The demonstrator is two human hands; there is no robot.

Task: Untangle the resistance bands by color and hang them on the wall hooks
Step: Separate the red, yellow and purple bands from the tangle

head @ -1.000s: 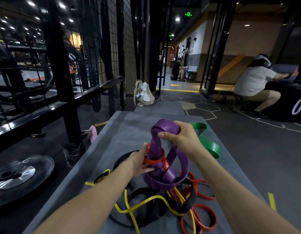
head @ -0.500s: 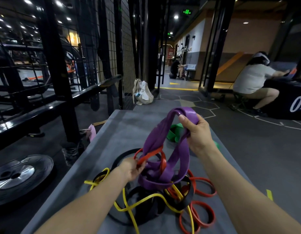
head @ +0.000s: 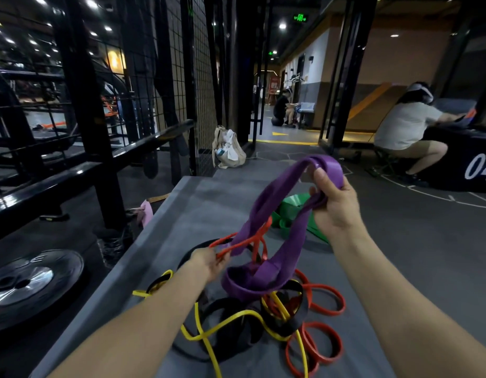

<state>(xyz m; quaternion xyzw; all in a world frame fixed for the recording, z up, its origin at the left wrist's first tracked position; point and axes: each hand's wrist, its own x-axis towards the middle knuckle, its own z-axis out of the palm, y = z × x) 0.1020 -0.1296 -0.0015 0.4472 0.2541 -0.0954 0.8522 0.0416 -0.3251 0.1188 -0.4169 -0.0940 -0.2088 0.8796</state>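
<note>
— What has moved? 
— The right hand has lifted the purple band higher than a second ago, fingers clenched round its top loop.

— And the left? 
— The left hand pinches a red band threaded through the purple one, low over the desk.

— The rest? 
— Yellow, black and more red bands lie tangled on the desk; a green band lies behind the purple one.

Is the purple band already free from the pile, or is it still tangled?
Still tangled. The purple band, lifted by the right hand, has a red band threaded through it, which the left hand pinches.
</note>
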